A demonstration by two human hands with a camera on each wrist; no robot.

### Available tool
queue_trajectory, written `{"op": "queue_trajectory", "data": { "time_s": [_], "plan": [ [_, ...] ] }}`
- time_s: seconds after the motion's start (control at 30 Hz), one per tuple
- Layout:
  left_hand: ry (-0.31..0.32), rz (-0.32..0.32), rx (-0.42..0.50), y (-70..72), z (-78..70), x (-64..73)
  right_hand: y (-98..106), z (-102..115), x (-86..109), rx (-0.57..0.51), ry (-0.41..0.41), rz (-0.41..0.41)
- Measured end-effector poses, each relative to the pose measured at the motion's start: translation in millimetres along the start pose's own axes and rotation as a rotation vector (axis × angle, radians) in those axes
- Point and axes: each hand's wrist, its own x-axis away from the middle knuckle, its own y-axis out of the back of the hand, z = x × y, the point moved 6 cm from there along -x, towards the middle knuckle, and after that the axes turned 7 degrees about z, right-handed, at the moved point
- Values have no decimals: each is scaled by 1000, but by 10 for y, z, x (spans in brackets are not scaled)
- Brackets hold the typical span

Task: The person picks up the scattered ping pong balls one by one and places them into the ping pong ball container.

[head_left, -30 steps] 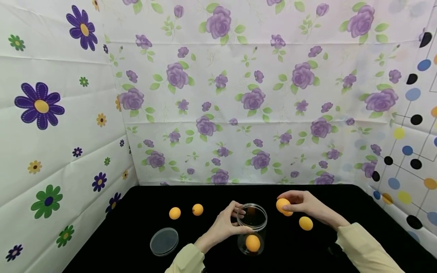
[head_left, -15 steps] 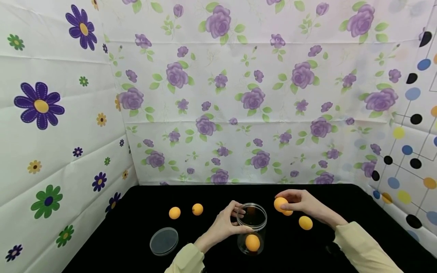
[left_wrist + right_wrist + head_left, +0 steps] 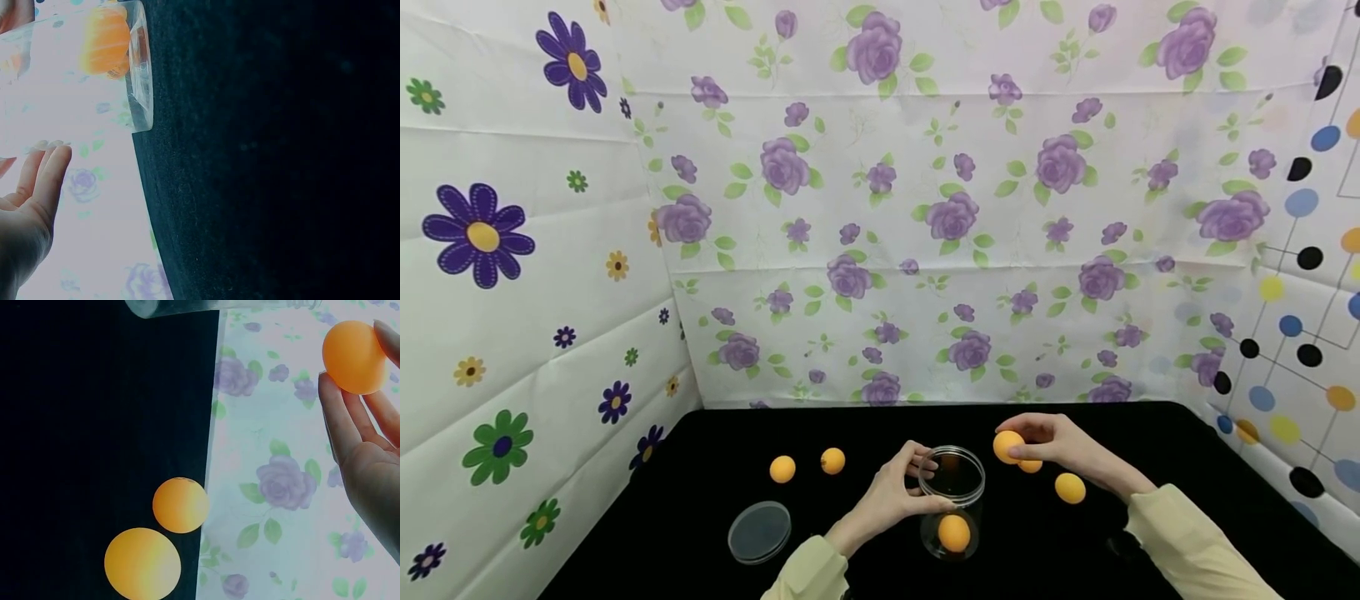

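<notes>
A clear plastic jar stands upright and uncovered on the black tabletop, with one orange ping-pong ball at its bottom. My left hand grips the jar near its rim, thumb in front and fingers behind. To the right of the jar, my right hand pinches another orange ping-pong ball between thumb and fingertips, raised off the table. Two more balls lie under and beside that hand: an orange ball, partly hidden in the head view, and a yellower ball.
A round clear lid lies flat left of the jar. Behind it rest two orange balls, a left ball and a right ball. Flower-patterned cloth hangs behind the black table and along its sides.
My right hand has moved slightly left, toward the jar, carrying the pinched ping-pong ball. The left hand and the jar stay nearly still.
</notes>
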Motion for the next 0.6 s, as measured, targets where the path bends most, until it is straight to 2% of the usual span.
{"op": "queue_trajectory", "data": {
  "time_s": [0.13,0.33,0.6],
  "plan": [
    [-10,6,8,3,-2,-4,-6,9,-9,-19,4,1],
    [9,1,7,3,6,1,-35,41,-37,-67,24,18],
    [1,4,20,-4,-5,5,-75,110,-103,-19,54,25]
  ]
}}
